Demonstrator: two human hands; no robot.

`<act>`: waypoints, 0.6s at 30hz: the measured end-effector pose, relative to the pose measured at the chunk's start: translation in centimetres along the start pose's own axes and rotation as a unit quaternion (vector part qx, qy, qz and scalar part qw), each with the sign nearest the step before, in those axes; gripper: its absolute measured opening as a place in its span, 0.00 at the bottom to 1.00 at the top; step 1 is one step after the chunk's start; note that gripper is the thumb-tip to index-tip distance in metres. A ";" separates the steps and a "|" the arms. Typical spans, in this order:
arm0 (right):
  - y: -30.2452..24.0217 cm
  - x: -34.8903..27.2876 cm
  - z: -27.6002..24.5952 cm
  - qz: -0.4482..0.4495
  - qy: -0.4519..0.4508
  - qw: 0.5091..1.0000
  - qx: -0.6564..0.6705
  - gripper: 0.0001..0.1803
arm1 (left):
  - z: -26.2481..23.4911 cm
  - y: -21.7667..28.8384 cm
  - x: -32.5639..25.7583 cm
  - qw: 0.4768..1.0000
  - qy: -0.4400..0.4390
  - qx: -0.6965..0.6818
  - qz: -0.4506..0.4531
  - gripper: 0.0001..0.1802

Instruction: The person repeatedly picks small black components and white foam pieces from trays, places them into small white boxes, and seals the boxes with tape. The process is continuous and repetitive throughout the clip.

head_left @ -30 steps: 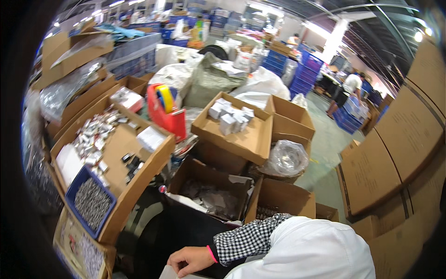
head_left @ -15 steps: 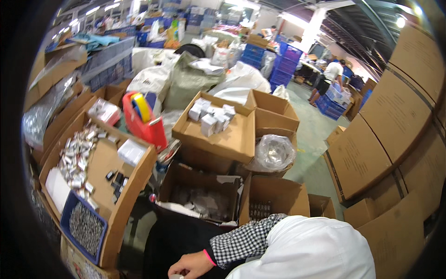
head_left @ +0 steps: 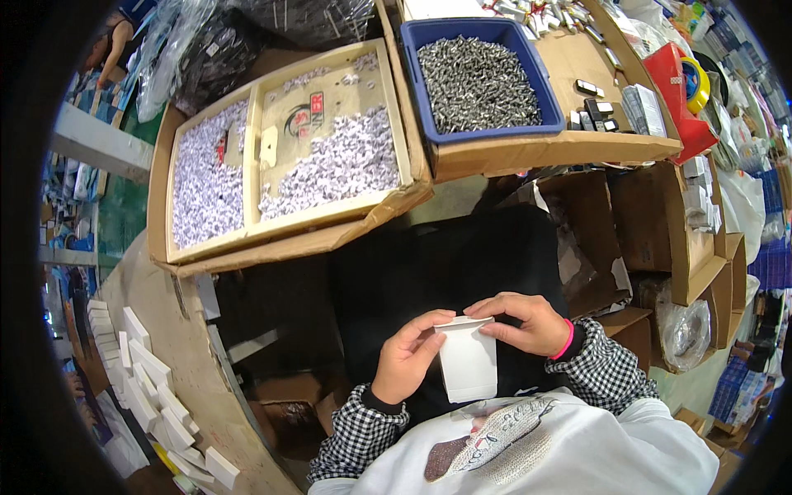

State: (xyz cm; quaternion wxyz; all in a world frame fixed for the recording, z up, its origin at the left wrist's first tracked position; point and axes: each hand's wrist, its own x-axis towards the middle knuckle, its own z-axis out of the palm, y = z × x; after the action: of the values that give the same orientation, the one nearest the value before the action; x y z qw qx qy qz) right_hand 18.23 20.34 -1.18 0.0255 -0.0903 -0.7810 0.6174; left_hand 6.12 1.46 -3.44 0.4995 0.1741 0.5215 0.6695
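Note:
Over my lap I hold a small white cardboard box upright, its flap end toward the far side. My left hand pinches its upper left corner between thumb and fingers. At the upper right corner, my right hand grips the flap edge with thumb and fingertips. A pink band circles my right wrist. Whether anything lies inside the box is hidden.
Ahead stand a wooden tray of small white pieces and a blue bin of small metal parts. White boxes lie on a board at left. A red tape dispenser and open cartons are at right.
My view has swung left and down from the cartons and aisle to my lap. Both hands now show on the white box; before, only my right hand was visible, low in the picture.

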 end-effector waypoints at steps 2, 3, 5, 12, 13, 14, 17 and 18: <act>-0.4 -0.5 -0.3 -0.025 -0.001 1.000 0.003 0.11 | 0.7 0.1 -0.8 1.000 0.010 0.007 0.001 0.14; -0.4 -0.6 -0.3 -0.028 -0.012 1.000 -0.001 0.10 | 0.7 0.0 -1.0 1.000 0.010 0.001 0.009 0.12; -0.6 -1.0 -0.4 -0.041 -0.019 0.999 0.006 0.09 | 0.9 0.2 -1.4 1.000 0.009 0.014 0.024 0.12; -1.9 -0.3 -2.0 0.007 -0.084 0.995 0.051 0.07 | 2.0 1.0 -2.1 0.998 -0.014 0.032 0.057 0.13; -2.2 0.0 -2.4 0.006 -0.104 0.993 0.047 0.08 | 2.3 1.2 -2.3 0.998 -0.014 0.024 0.055 0.13; -2.5 0.4 -2.8 0.004 -0.124 0.991 0.043 0.08 | 2.6 1.3 -2.4 0.998 -0.012 0.016 0.053 0.12; -3.6 1.0 -3.5 0.052 -0.174 0.983 0.003 0.12 | 3.0 1.4 -2.6 0.998 -0.013 0.010 0.056 0.11; -3.9 1.1 -3.5 0.065 -0.190 0.980 -0.010 0.13 | 3.1 1.4 -2.7 0.998 -0.012 0.011 0.059 0.11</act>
State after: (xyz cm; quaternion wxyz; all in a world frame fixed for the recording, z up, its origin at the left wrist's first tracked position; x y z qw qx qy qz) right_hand 17.24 23.01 3.33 -0.1644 -0.0224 -0.7700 0.6161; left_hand 8.95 0.85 -0.25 0.4635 0.2180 0.5113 0.6901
